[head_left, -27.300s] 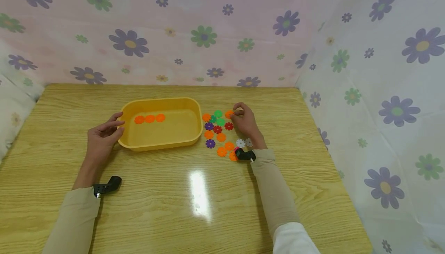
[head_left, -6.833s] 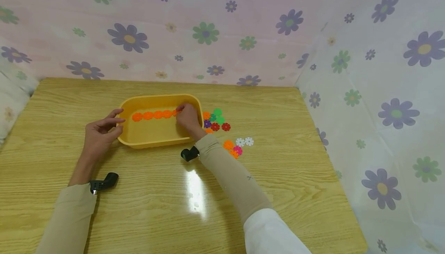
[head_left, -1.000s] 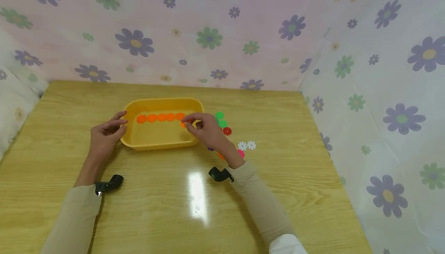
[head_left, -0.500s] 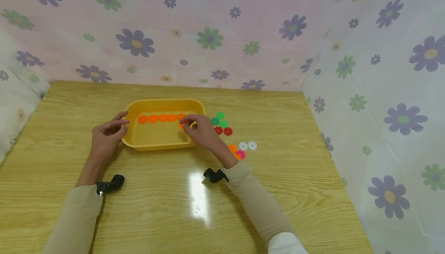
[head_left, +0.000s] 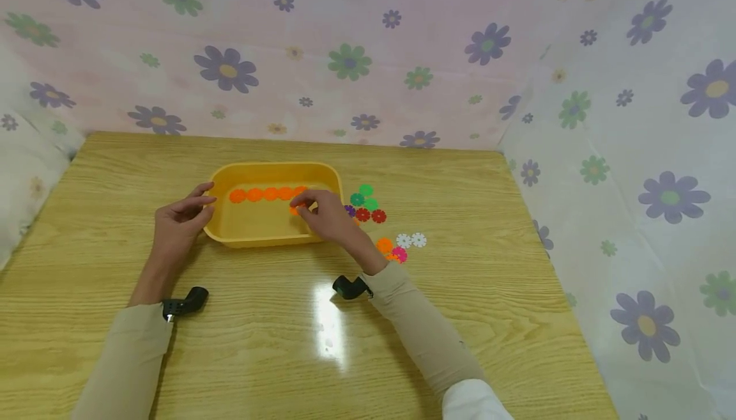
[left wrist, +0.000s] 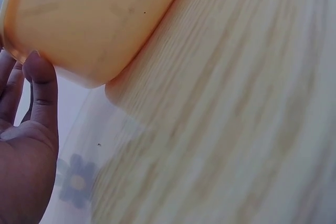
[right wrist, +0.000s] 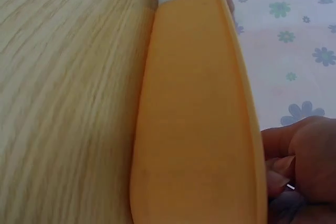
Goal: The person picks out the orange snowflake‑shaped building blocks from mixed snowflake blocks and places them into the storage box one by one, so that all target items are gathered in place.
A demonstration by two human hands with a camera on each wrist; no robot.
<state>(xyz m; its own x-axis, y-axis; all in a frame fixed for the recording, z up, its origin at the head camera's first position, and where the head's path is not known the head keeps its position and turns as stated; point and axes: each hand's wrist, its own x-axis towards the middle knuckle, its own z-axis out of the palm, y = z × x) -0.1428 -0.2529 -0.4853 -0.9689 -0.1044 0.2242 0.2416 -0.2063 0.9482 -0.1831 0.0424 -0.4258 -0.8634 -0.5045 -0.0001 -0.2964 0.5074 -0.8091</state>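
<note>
The yellow plastic tray (head_left: 270, 240) has a row of orange notched plastic discs (head_left: 255, 195) along its far side. At its left end, my left hand (head_left: 179, 222) holds the rim between thumb and fingers; the left wrist view shows the thumb (left wrist: 42, 77) at the outer wall. My right hand (head_left: 330, 217) is over the tray's right part and pinches another orange disc (head_left: 294, 210), just below the row's right end. In the right wrist view, the tray's side wall (right wrist: 194, 108) hides that disc, and the right hand's curled fingers (right wrist: 278, 174) show past the rim.
To the right of the tray, loose discs lie on the wooden table (head_left: 259, 343): green (head_left: 366, 190), red (head_left: 378, 216), purple, orange (head_left: 384, 245), pink (head_left: 399, 254) and white (head_left: 418, 240). Flower-printed cloth (head_left: 351, 62) hangs behind and at the sides.
Over the last second my right hand moves slightly left over the tray with the orange disc. The orange row is longer than 27 seconds ago, and fewer discs lie outside. The left hand stays at the rim.
</note>
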